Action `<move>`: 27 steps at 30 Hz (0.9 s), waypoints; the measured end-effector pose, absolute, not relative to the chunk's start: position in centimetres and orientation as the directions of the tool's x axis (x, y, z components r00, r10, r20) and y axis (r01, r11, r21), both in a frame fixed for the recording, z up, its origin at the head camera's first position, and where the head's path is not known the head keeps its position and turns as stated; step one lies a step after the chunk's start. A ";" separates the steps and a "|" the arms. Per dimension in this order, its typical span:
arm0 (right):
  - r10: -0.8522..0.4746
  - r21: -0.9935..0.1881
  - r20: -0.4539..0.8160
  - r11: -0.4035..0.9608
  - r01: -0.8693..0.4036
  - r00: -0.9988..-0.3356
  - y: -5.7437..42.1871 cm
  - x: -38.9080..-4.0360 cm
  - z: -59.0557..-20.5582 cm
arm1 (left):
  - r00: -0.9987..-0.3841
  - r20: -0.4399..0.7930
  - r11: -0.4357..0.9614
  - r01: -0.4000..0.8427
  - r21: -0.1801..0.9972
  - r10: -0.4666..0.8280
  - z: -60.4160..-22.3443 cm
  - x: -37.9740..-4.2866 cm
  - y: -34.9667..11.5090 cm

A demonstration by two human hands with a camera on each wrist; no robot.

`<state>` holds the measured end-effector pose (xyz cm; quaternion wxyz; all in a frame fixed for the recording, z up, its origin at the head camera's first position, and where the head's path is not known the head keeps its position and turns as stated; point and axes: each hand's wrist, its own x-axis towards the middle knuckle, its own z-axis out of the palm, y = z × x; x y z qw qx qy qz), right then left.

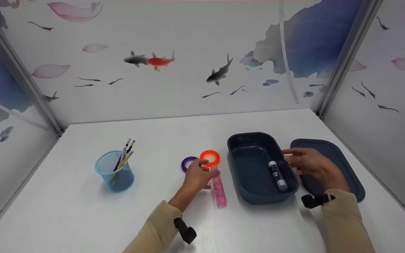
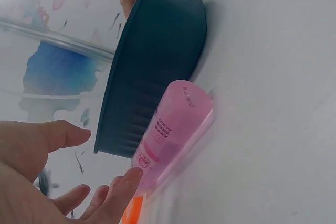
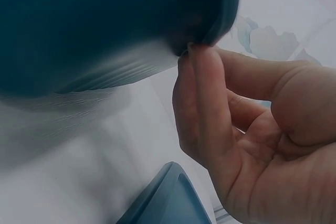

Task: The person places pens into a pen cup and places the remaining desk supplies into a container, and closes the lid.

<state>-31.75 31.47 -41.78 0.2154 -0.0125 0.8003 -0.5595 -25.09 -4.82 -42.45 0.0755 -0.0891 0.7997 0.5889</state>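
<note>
The left hand (image 1: 197, 177) hovers over a pink translucent tube (image 1: 219, 191) with printed lettering, its fingers spread. In the left wrist view a fingertip reaches the side of the pink tube (image 2: 170, 124), while the thumb stands apart from it. A dark blue box (image 1: 239, 172) stands right of the tube; a glue stick (image 1: 278, 177) lies inside along its right wall. The right hand (image 1: 316, 167) pinches the box's right rim with its fingertips. In the right wrist view the fingers (image 3: 210, 98) meet the box edge, and the thumb is partly hidden behind them.
Behind the left hand lie an orange ring (image 1: 210, 151) and a purple ring (image 1: 185, 164). A dark blue lid (image 1: 346, 168) lies right of the box, partly under the right hand. At left stands a light blue cup (image 1: 118, 181) with several pencils and pens. Printed panels surround the table.
</note>
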 end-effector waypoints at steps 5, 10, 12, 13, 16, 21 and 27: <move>-0.268 -0.897 -0.331 0.386 0.214 -0.905 31.5 -31.8 -41.8 | -0.964 -0.254 0.278 -0.265 0.923 -0.075 -43.2 -25.1 -4.8; -0.269 -0.895 -0.338 0.389 0.219 -0.902 31.4 -31.8 -41.6 | -0.967 -0.243 0.295 -0.256 0.921 -0.081 -43.9 -25.1 -4.7; -0.264 -0.894 -0.340 0.388 0.223 -0.903 31.3 -31.8 -41.6 | -0.972 -0.225 0.302 -0.236 0.924 -0.072 -44.1 -25.0 -4.6; -0.263 -0.895 -0.339 0.387 0.223 -0.903 31.4 -31.8 -41.6 | -0.974 -0.218 0.306 -0.228 0.924 -0.067 -44.2 -25.0 -4.5; -0.262 -0.896 -0.335 0.386 0.220 -0.905 31.5 -31.8 -41.6 | -0.976 -0.214 0.293 -0.218 0.931 -0.048 -44.5 -25.0 -4.3; -0.269 -0.898 -0.339 0.380 0.224 -0.902 31.5 -31.8 -41.7 | -0.972 -0.235 0.265 -0.234 0.935 -0.029 -44.9 -25.1 -4.1; -0.261 -0.896 -0.337 0.385 0.222 -0.905 31.4 -31.7 -41.6 | -0.967 -0.250 0.273 -0.253 0.928 -0.044 -44.8 -25.4 -3.9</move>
